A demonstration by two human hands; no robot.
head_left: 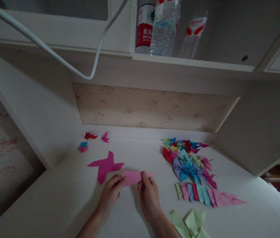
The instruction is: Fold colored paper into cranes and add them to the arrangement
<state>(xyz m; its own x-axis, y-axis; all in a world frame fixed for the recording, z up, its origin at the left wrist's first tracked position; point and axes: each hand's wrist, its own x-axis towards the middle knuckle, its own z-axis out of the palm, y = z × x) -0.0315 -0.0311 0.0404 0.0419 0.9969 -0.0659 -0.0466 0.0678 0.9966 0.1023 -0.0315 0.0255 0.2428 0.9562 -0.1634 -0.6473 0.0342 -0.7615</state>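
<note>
A folded piece of pink paper [132, 178] is stretched between my two hands above the white desk. My left hand [112, 189] pinches its left end between thumb and fingers. Toward the other end, my right hand [147, 190] grips it, and a thin pink point sticks out past the thumb. Just behind my left hand lies a magenta pinwheel-shaped paper [106, 165]. To the right of my hands is a row of folded paper strips [194, 193] in several colours, ending in a pink pointed piece [225, 199].
A pile of coloured origami pieces [186, 162] lies at the back right. Light green folded paper [195, 223] is at the front right. Small folded pieces, one red [90, 136], sit at the back left. Bottles [166, 29] stand on the shelf above; a white cable-like arm [55, 56] hangs before it.
</note>
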